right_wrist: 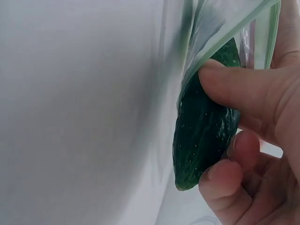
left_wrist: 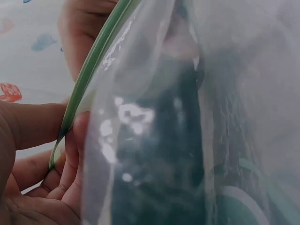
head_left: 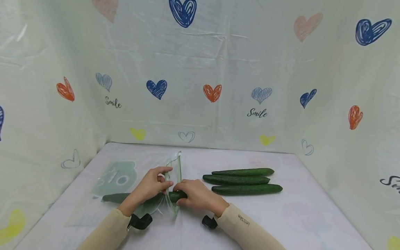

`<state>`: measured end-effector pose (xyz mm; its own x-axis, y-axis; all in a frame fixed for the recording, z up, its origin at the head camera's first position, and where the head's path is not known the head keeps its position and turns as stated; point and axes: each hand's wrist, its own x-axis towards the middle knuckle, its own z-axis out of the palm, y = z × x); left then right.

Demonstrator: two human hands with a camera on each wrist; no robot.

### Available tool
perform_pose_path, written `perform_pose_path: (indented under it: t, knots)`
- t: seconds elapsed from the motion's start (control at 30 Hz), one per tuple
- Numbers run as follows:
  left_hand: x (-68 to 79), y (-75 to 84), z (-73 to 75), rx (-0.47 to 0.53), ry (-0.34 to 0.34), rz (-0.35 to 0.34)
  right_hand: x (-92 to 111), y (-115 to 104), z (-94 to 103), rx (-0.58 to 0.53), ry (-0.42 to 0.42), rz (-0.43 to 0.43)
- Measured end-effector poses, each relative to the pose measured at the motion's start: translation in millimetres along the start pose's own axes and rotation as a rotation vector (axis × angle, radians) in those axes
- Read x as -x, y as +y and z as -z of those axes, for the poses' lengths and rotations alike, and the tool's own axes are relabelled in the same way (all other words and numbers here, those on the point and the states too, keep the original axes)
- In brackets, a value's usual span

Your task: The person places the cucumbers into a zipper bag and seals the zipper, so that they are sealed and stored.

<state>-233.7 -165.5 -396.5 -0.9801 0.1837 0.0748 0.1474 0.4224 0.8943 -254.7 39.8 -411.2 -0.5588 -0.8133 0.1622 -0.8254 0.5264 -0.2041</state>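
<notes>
A clear zip bag (head_left: 150, 205) with a green zip edge lies on its side, its mouth facing right. Most of a dark green cucumber (head_left: 117, 198) is inside it, seen hazily through the plastic. My left hand (head_left: 153, 184) pinches the bag's green rim between thumb and fingers. At the mouth, my right hand (head_left: 198, 196) grips the cucumber's end, which sticks out of the bag. In the right wrist view the thumb presses on the cucumber (right_wrist: 206, 126) beside the green edge, with the fingertips against its other side.
Three more cucumbers (head_left: 242, 180) lie side by side on the table, right of the hands. A pale green printed panel (head_left: 117, 177) shows on the bag at left. Behind the white-covered table (head_left: 281, 222) hangs a curtain (head_left: 231, 69) printed with hearts.
</notes>
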Motion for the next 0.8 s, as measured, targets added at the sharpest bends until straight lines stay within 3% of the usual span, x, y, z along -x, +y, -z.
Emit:
perform_pose_path:
  t: [0.37,0.53,0.8]
  knots:
    - [-1.2,-2.7,1.3,-0.006,-0.006,-0.005,-2.1,10.4,-0.9,-0.171,-0.132,-0.092]
    - [-1.9,-5.7,2.0,-0.003,-0.019,-0.009,0.2,15.7,-2.1,-0.214,-0.126,-0.056]
    - [-0.4,-5.9,1.6,-0.001,-0.021,-0.021,3.8,15.3,-4.1,-0.136,-0.071,0.0]
